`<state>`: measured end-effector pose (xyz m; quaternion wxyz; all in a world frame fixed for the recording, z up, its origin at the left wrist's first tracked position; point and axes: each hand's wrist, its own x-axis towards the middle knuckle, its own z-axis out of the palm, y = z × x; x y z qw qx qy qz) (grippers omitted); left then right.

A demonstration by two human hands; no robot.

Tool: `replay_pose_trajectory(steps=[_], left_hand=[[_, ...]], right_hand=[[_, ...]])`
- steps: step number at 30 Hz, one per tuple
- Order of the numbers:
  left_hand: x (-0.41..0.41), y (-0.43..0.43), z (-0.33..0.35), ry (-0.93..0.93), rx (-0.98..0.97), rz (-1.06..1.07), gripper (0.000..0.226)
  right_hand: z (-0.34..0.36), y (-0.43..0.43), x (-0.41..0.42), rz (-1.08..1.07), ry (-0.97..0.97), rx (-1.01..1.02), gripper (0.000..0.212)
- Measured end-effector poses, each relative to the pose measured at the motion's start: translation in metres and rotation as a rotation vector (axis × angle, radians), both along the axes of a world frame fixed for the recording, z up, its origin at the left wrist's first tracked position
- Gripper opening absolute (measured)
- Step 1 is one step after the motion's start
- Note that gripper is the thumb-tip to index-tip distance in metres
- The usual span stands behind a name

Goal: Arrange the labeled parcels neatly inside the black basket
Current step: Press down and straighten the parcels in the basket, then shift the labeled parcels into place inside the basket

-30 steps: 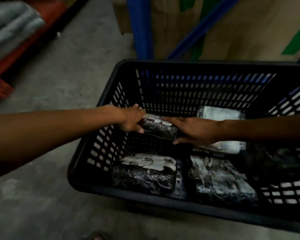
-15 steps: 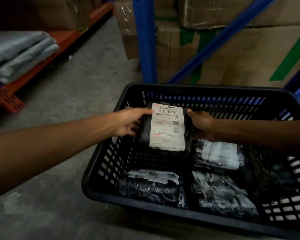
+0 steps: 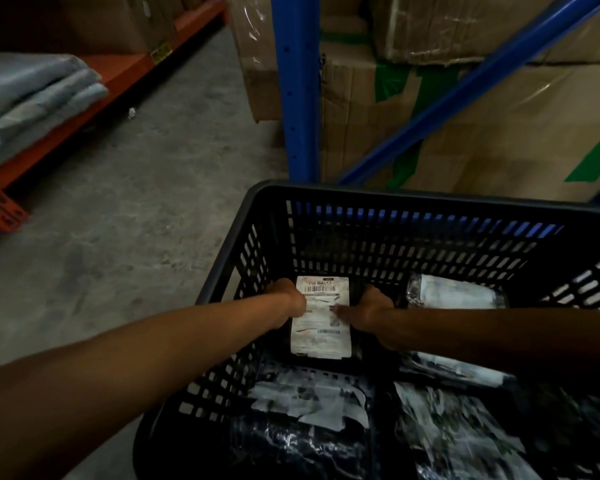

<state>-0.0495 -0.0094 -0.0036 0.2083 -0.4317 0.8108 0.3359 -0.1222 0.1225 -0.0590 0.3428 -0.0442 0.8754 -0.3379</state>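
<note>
A black slotted basket (image 3: 426,202) stands on the floor in front of me. A black parcel with a white barcode label (image 3: 321,323) lies label-up in its far left corner. My left hand (image 3: 288,301) grips the parcel's left edge and my right hand (image 3: 369,311) presses on its right edge. Other wrapped parcels lie around it: one at the far right (image 3: 454,292), one at the near left (image 3: 309,414) and one at the near right (image 3: 465,438).
A blue rack post (image 3: 297,88) and a diagonal brace (image 3: 465,84) rise right behind the basket, with taped cardboard boxes (image 3: 499,133) behind them. An orange shelf (image 3: 66,109) with folded grey cloth (image 3: 32,98) runs along the left. Bare concrete floor (image 3: 136,220) lies between.
The parcel was turned label-up, lifted above the basket, then lowered flat into the far left corner. Both hands went down with it. My view tilted up toward the rack.
</note>
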Motion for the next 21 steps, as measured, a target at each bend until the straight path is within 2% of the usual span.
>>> replay_pose_trajectory(steps=[2,5,6,7,9,12,13,15,17,19,21], left_hand=[[-0.002,0.001,-0.002,-0.049,-0.025,-0.016,0.041],[0.000,0.005,0.008,-0.097,-0.013,-0.072,0.044],[0.002,0.006,0.013,-0.104,-0.004,-0.112,0.045],[0.005,0.008,0.019,-0.109,-0.003,-0.170,0.045],[0.018,0.014,0.037,-0.139,-0.121,-0.381,0.044],[0.052,0.026,0.064,-0.203,-0.376,-0.857,0.050],[0.064,0.026,0.066,-0.248,-0.420,-0.979,0.057],[0.088,0.026,0.064,-0.412,-0.468,-1.171,0.068],[0.107,0.027,0.057,-0.592,-0.480,-1.292,0.071],[0.115,0.031,0.059,-0.659,-0.432,-1.320,0.066],[0.119,0.035,0.068,-0.637,-0.403,-1.325,0.060]], right_hand=[[-0.010,-0.004,-0.001,0.014,0.013,0.078,0.081],[-0.006,-0.005,-0.007,0.077,-0.062,0.037,0.068],[-0.001,-0.004,-0.009,0.100,-0.110,0.005,0.067],[0.005,-0.001,-0.009,0.138,-0.115,0.001,0.077],[0.032,0.011,-0.003,0.347,0.059,0.060,0.098],[0.082,0.053,0.029,0.917,0.592,0.074,0.098],[0.099,0.071,0.044,1.048,0.667,0.054,0.100],[0.112,0.098,0.066,1.216,0.654,0.021,0.104],[0.110,0.111,0.085,1.354,0.648,0.010,0.100],[0.103,0.108,0.100,1.410,0.669,0.001,0.086],[0.094,0.100,0.109,1.392,0.719,0.016,0.075]])
